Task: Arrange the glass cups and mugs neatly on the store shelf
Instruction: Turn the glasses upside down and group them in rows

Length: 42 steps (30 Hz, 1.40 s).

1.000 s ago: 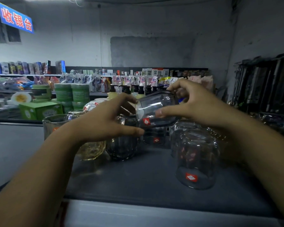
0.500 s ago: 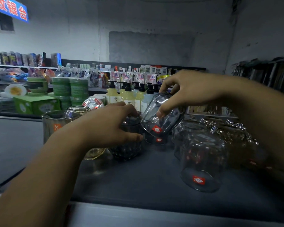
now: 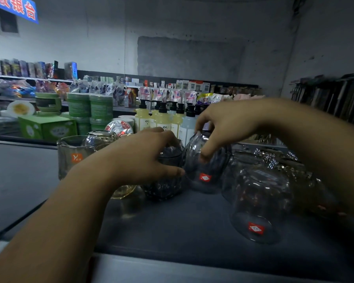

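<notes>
Glass, clear and red-labelled: the nearest cup [image 3: 255, 205] stands on the dark shelf [image 3: 172, 225]. Beyond it the right hand [image 3: 231, 123] pinches a tilted glass cup [image 3: 207, 168] low over the shelf, thumb on its wall. The left hand [image 3: 139, 160] grips a dark ribbed cup [image 3: 164, 180] just beside it. These look rigid, slick and breakable, so grasp the wall and set down softly.

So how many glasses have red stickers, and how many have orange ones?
Red sticker: 2, the held glass in the right hand and the front glass
Orange sticker: 1, the mug
Total: 3 plainly seen; farther right is too blurry to count.
</notes>
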Each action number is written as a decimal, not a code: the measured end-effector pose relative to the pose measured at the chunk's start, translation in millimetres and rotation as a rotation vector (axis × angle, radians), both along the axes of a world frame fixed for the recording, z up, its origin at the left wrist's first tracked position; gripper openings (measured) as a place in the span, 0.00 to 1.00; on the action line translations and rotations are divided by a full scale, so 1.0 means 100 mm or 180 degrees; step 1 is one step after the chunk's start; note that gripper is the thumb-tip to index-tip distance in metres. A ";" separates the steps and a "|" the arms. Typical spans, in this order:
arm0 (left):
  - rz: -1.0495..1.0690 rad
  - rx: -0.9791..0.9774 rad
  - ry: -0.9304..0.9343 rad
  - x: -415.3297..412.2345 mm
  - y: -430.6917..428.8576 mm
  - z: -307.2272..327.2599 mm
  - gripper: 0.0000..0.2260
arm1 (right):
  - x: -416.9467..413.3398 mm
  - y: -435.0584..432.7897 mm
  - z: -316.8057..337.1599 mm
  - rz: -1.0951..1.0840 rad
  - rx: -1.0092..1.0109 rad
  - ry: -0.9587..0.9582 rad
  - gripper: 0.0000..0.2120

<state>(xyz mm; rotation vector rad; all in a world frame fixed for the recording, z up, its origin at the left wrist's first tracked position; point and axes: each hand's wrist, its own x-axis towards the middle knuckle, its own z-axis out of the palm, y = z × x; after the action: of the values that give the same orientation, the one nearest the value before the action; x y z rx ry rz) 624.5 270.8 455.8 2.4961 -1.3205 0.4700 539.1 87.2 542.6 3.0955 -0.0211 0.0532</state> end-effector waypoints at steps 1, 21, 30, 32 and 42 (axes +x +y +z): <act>0.0000 -0.0001 0.0008 0.00 0.00 0.00 0.30 | 0.02 0.01 -0.05 -0.0023 -0.0026 -0.0016 0.33; -0.0007 0.0033 0.0048 -0.01 -0.01 0.01 0.30 | -0.02 -0.26 -0.33 0.0343 0.0732 -0.0435 0.27; 0.0181 0.0212 0.0055 -0.06 0.00 0.01 0.37 | 0.18 -0.45 -0.41 0.0159 0.0391 -0.0041 0.20; 0.0235 0.0354 -0.0020 -0.07 -0.02 0.01 0.38 | 0.15 -0.44 -0.43 0.0184 0.0409 -0.0090 0.20; 0.0352 0.0606 0.0272 -0.05 -0.01 0.12 0.40 | 0.04 -0.39 -0.44 0.0243 0.0372 -0.0275 0.20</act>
<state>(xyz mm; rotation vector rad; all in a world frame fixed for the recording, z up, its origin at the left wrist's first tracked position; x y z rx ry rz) 619.6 270.2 467.3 2.7221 -1.2527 0.2682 542.8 47.9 498.6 3.2073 0.0945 0.1952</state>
